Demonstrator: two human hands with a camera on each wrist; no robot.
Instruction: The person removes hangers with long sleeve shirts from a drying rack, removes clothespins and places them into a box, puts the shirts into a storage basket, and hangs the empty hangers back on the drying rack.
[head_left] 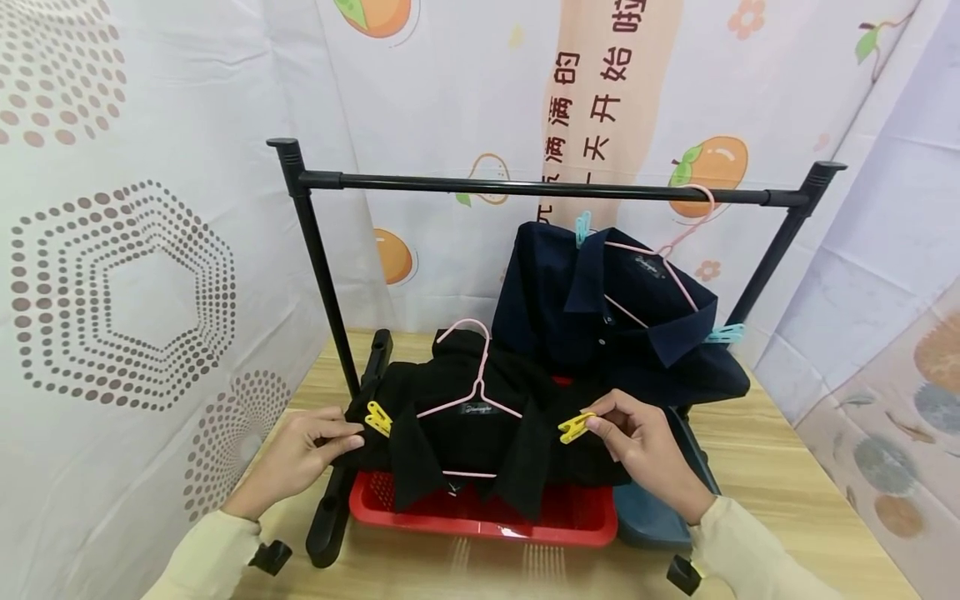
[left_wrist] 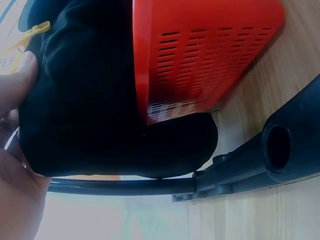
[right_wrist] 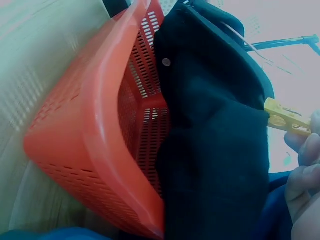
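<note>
Left hand (head_left: 311, 446): sat at eight o'clock in your head view, thumb and fingertips pinched toward three.
Right hand (head_left: 637, 433): sat at four, your thumb and fingers pinched toward ten.
Left forearm (head_left: 206, 550): angled between one and two.
Right forearm (head_left: 757, 542): slanted toward ten.

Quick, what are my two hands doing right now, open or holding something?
Left hand: closed, pinching the black shirt at its side edge.
Right hand: closed, pinching a yellow clothespin.
</note>
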